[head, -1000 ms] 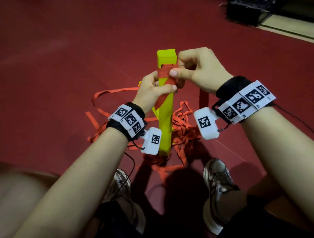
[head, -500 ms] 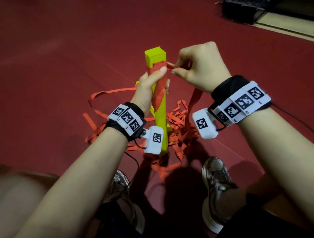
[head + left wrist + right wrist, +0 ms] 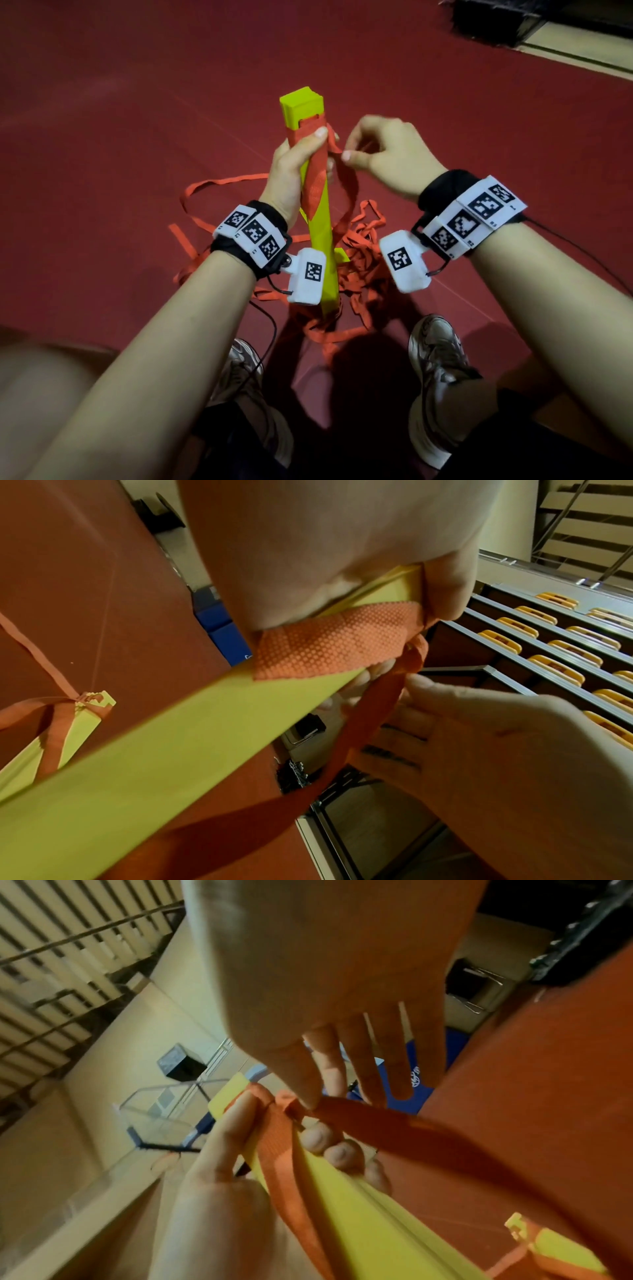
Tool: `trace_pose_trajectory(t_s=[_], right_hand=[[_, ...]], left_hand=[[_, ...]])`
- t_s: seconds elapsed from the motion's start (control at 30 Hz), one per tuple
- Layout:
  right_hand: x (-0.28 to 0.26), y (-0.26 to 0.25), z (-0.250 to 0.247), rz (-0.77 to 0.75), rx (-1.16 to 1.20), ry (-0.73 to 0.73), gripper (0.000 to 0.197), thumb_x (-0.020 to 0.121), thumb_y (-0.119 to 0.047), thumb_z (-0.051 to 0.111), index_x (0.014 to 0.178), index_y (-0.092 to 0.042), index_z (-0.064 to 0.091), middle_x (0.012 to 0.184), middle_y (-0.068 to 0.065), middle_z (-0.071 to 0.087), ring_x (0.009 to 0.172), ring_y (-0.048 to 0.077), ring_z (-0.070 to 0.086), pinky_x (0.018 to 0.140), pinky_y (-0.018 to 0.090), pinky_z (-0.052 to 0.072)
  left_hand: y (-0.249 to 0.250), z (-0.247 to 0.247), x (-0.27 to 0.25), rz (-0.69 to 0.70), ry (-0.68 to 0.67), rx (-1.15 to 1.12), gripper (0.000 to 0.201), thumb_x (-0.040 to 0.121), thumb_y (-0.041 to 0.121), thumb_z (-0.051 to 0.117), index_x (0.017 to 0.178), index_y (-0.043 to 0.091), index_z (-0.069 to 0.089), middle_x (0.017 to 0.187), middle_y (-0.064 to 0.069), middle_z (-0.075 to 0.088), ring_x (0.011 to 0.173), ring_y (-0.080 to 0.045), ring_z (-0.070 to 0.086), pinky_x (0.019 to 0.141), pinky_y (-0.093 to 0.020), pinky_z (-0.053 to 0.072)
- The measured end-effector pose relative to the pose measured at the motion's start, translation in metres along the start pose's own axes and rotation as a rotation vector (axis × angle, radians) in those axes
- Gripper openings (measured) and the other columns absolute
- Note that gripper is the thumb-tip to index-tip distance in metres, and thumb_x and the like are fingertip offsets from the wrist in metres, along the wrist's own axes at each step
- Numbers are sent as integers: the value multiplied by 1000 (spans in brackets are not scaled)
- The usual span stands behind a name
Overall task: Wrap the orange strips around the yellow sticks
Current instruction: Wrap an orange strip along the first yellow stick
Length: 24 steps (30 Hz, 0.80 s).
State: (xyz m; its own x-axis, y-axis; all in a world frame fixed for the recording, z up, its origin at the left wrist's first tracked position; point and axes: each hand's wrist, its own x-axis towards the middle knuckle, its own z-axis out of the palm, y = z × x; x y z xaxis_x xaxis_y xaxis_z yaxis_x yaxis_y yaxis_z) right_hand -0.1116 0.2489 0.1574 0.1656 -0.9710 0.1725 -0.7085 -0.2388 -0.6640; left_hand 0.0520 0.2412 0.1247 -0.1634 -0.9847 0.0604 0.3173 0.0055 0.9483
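My left hand (image 3: 310,150) grips a yellow stick (image 3: 320,236) upright, its thumb pressing an orange strip (image 3: 313,181) against the stick's front just below the top end. The strip (image 3: 329,645) circles the top and runs down the near face. To the stick's right, my right hand (image 3: 346,153) pinches the loose part of the same strip (image 3: 377,1123) between thumb and fingers; from there it hangs down to the floor. A second yellow stick (image 3: 68,723) lies on the floor with a strip tied to its end.
A tangled pile of orange strips (image 3: 363,260) lies on the red floor (image 3: 137,137) behind the stick's foot. My two shoes (image 3: 435,370) are just in front of it. A dark box (image 3: 496,20) stands far right. Shelves with yellow items (image 3: 548,647) are nearby.
The stick's top has tipped leftwards. My left thumb has slid up onto the wrapped strip. My right hand has come off the stick's top and drawn the loose strip out to the right and slightly down.
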Motion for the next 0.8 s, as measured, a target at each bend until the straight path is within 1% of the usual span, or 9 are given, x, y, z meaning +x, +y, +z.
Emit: trace_pose_trajectory(t_s=[0.07,0.17,0.23,0.3,0.37,0.53,0.67,0.73,0.8], right_hand=[[-1,-6,0,42,432,-59,11,90,-4,60,101,-6,61,72,-5,70,69,11,67,67,25,52],[2,-3,-3,203,791,-157,26,83,-24,52,100,-8,63,91,15,69,85,29,65,77,34,48],[2,-1,-6,233,765,-202,33,87,-42,53,95,-12,65,97,17,66,89,29,61,78,38,46],[1,-1,-1,191,704,-228,24,96,-38,57,89,-15,63,86,9,69,79,22,61,67,29,46],[-2,3,8,172,711,-217,15,90,-32,65,80,-22,59,74,-5,65,70,11,53,59,20,41],[-6,14,13,171,793,-196,16,83,-36,71,75,-25,61,78,-7,60,85,20,52,70,25,38],[-5,8,6,74,735,-125,23,86,-13,70,69,-12,54,63,-8,66,58,5,59,61,21,40],[-3,4,-10,-40,513,-29,24,86,-8,71,69,-10,55,53,-9,61,48,1,54,53,17,39],[-2,-1,-26,-145,119,74,20,83,-20,75,71,-14,60,50,-10,51,45,1,47,53,14,34]], left_hand=[[1,3,-4,-13,-25,23,29,80,40,67,89,13,68,65,-6,59,55,-17,54,58,-28,48],[4,6,-8,-37,-58,-26,16,96,21,58,87,8,61,59,0,64,51,-13,61,56,-24,51],[3,5,-8,-40,-51,-6,19,87,28,66,86,10,62,60,-2,61,53,-15,58,58,-25,50],[3,4,-8,-39,-58,-10,16,88,26,65,89,10,64,63,-2,63,55,-16,61,59,-26,51],[1,5,-8,-27,-77,-28,20,85,28,66,94,11,66,71,-4,67,65,-20,64,64,-31,53],[-3,5,-6,-7,-80,0,23,82,32,67,95,14,69,81,-4,66,73,-21,62,71,-34,50],[-5,4,-1,-11,-89,-6,37,75,39,69,100,12,68,79,-7,64,67,-19,59,70,-37,49],[-7,3,3,-35,-51,8,52,70,45,72,106,8,63,74,-7,61,61,-17,57,66,-34,51],[-9,1,6,-26,-17,18,64,70,47,73,114,2,59,76,-8,61,62,-16,59,65,-34,52]])
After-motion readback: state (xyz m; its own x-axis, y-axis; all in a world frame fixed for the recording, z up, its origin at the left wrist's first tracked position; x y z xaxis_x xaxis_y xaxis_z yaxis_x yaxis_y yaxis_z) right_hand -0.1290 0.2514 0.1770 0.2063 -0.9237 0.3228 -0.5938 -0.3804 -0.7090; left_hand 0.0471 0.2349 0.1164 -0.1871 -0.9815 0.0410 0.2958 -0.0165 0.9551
